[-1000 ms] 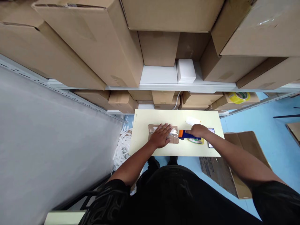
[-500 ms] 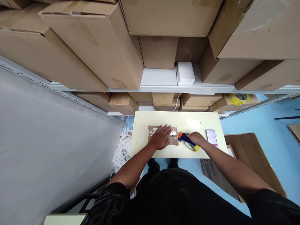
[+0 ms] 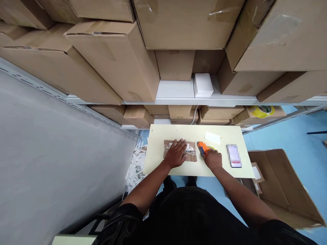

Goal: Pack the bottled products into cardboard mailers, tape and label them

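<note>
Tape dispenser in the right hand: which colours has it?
The tape dispenser is orange and dark blue; see head view.

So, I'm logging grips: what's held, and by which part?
The right hand holds an orange-and-blue tape dispenser by its near end; the left hand holds nothing.

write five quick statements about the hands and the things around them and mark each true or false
1. The left hand rests palm down on the cardboard parcel. True.
2. The right hand holds the phone. False: it holds the orange and blue tape dispenser.
3. The phone lies on the table, right of the right hand. True.
4. The white slip lies under the left hand. False: the white slip lies apart from both hands.
5. A yellow tape roll sits on a box beyond the table. True.
</note>
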A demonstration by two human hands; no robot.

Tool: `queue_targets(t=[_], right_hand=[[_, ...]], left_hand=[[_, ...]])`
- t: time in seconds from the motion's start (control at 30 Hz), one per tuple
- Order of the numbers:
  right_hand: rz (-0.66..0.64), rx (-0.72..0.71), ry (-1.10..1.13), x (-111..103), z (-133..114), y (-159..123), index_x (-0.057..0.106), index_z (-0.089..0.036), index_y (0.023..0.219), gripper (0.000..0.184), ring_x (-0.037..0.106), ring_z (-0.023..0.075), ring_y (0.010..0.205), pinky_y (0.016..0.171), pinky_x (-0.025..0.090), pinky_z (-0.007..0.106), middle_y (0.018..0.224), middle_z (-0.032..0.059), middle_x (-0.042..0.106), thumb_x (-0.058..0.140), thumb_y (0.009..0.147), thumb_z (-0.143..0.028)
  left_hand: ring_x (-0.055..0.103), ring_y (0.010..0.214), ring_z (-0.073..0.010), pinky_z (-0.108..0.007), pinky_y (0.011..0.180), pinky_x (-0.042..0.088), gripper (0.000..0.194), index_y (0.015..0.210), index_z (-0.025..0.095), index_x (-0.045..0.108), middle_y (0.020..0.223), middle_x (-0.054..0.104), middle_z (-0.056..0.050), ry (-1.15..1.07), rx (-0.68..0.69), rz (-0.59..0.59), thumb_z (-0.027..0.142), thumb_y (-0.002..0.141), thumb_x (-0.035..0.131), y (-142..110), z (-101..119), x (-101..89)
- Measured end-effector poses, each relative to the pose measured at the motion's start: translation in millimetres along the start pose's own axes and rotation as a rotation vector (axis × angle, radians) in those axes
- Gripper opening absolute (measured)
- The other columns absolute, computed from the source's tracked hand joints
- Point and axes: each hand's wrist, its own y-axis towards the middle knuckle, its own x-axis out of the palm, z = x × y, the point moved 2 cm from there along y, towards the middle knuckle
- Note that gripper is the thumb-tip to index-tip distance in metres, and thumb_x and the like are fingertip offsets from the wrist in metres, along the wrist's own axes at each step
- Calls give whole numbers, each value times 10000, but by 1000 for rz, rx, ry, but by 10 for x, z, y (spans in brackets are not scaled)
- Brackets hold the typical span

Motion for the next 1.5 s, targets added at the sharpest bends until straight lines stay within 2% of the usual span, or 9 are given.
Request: queue_targets(t=[0.2,0.4,0.53,0.67,0.93,1.1,1.2,1.33,1.5], right_hand=[[-11,-268,538,74,-64,-374,448,-221,1542,725,524,316,1375,1142,428,497,1516,137,545,588,833,-278],[-91,-176,908,377,-385,-329,320,-257,1597,831,554,287,1364,1118,471,487,1555,123,510,598,815,-278],[-97,-89,1056,402,-468,-258,384,-222,1555,754,597,289,1301,1047,526,447,1515,133,543,586,841,-353],[-28,-34,980,186,-472,-285,518,-215,1457,636,567,300,1312,1007,530,418,1474,123,567,563,851,-405],[-77,148,753,-212,-596,60,677,-202,891,459,660,254,867,794,478,336,891,73,713,454,957,-598],[-195,193,650,-191,-600,316,667,-203,857,498,661,236,850,762,444,310,857,71,716,380,1011,-580],[-89,85,584,-186,-403,210,676,-210,909,491,653,234,889,792,449,310,916,73,717,363,1026,-570],[108,13,320,-26,-20,-89,686,-201,1118,366,588,296,1137,965,435,379,1161,144,693,465,1001,-468],[-37,34,175,292,109,-147,659,-208,1247,415,501,373,1299,972,417,477,1271,187,665,581,951,-488]], left_hand=[[258,1578,-306,-573,1275,264,607,1559,189,359,1673,321,-166,-262,-401,354,278,978,512,-543,-324,-276],[364,1533,-266,-497,1225,380,824,1634,214,194,1673,343,-140,-705,-493,78,152,864,482,-1009,-614,48],[447,1478,-262,-474,1166,449,944,1656,228,103,1649,385,-150,-810,-571,98,151,819,534,-1019,-573,160],[586,1329,-253,-404,1039,542,754,1587,213,333,1545,521,-145,-757,-687,108,285,887,601,-962,-520,29],[725,980,-257,-375,868,558,446,1160,182,716,1123,768,-113,-574,-843,-4,525,1013,472,-588,-568,-154],[720,1051,-299,-407,893,548,440,1127,175,723,1120,773,-138,-492,-982,-84,509,1024,457,-429,-654,85],[711,1082,-299,-438,937,546,444,1180,167,705,1170,757,-145,-513,-1000,-52,498,1023,452,-459,-680,117],[695,1107,-263,-437,1007,540,371,1168,167,693,1243,710,-145,-470,-941,168,434,980,517,-614,-600,-39],[683,1080,-232,-395,940,575,256,1095,215,693,1151,712,-85,-422,-790,190,340,960,516,-720,-221,-286]])
